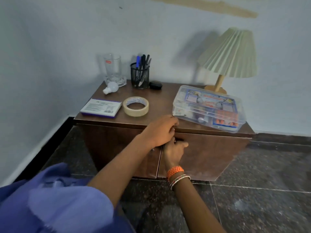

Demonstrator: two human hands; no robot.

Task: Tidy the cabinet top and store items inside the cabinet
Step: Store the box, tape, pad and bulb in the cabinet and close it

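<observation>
Yanking the cabinet doors [202,153] with both hands curled at their top edge could topple the overhanging plastic box [208,109]

I see both arms reaching forward toward twelve o'clock, hands meeting at centre frame. My left hand [159,130] lies knuckles up, fingers curled down over an edge. My right hand [174,151] sits just below it, at six o'clock of the left, fingers curled forward, bangles on the wrist.
</observation>
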